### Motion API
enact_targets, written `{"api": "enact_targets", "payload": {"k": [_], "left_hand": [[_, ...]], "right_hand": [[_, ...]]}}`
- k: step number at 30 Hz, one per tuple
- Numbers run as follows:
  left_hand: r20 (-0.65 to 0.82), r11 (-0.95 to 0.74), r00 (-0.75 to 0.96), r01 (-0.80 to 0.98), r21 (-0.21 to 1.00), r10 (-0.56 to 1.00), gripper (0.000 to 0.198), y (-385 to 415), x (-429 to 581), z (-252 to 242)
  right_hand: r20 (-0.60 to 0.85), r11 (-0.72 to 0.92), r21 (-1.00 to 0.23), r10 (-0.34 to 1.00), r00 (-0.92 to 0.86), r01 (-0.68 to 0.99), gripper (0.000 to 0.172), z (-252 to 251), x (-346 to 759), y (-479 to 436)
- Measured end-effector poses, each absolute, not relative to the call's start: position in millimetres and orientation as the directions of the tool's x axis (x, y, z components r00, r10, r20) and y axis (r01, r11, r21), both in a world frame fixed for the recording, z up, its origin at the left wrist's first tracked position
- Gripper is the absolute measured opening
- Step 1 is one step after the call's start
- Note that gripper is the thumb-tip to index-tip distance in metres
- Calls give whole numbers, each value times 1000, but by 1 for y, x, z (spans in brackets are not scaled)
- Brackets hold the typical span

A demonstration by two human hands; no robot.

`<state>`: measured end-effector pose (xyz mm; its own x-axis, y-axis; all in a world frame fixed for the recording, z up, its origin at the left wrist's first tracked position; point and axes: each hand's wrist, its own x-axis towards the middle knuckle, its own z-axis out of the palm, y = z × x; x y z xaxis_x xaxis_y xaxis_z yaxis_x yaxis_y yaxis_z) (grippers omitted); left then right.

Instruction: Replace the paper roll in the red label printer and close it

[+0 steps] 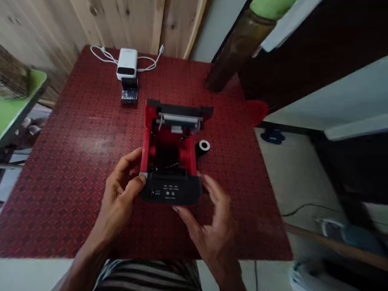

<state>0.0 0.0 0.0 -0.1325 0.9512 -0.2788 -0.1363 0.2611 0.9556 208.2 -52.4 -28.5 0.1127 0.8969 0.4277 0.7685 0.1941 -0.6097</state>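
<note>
Left hand (pixel 121 190) gripping the corner of an open red receipt printer (pixel 171 190), right hand (pixel 209 220) half-open, seemingly touching its other corner

Open receipt printer (pixel 171 190), squared on its base, between the person's hands. Matte black front panel (pixel 171 192), with small printed labels and round buttons, lies just beyond the right hand's thumb (pixel 182 212), its left corner gripped by the left hand's fingers (pixel 133 169). Red body walls (pixel 145 137) run away from the fingers and enclose a dark, open paper bay (pixel 166 155). Farthest from the fingers, the raised black cover (pixel 178 109) carries a metal bar (pixel 178 118). The right hand's fingers (pixel 212 190) curve beside the right edge; contact there cannot be confirmed.
</note>
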Motion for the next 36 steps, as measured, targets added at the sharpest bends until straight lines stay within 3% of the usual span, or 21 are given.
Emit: {"api": "enact_targets", "payload": {"k": [6, 10, 12, 18, 24, 27, 30, 32, 34, 36], "left_hand": [[-247, 230, -85, -167, 959, 965, 58, -6, -6, -9], [-235, 220, -49, -209, 953, 971, 60, -6, -9, -17], [-238, 223, -39, -227, 948, 970, 60, -6, -10, -17], [-246, 237, -4, -251, 939, 969, 63, -4, -10, -9], [-269, 260, 0, -255, 931, 963, 62, -5, -10, -7], [-282, 279, 19, -240, 930, 959, 64, -6, -11, -7], [-295, 292, 20, -229, 929, 955, 62, -6, -12, -8], [-294, 291, 16, -216, 932, 956, 61, -7, -12, -9], [-283, 280, 18, -215, 936, 959, 60, -7, -13, -10], [-270, 269, 27, -225, 937, 962, 59, -6, -13, -11]], "right_hand": [[403, 256, -609, 915, 15, 751, 72, -14, 221, -46], [461, 340, -580, 886, -46, 740, 41, 19, 230, -24], [459, 366, -560, 884, -89, 743, 33, 32, 226, -6], [279, 266, -664, 955, -99, 699, 33, 35, 205, 32], [214, 176, -786, 977, -6, 593, 29, 35, 199, 33], [202, 190, -779, 978, -47, 598, 29, 39, 200, 38], [141, 274, -634, 961, -240, 723, 23, 46, 197, 50], [-24, 299, -426, 940, -341, 854, 17, 53, 187, 61], [-254, 295, -175, 908, -333, 939, 26, 62, 174, 73], [-400, 319, -5, 868, -294, 948, 36, 70, 161, 83]]}}
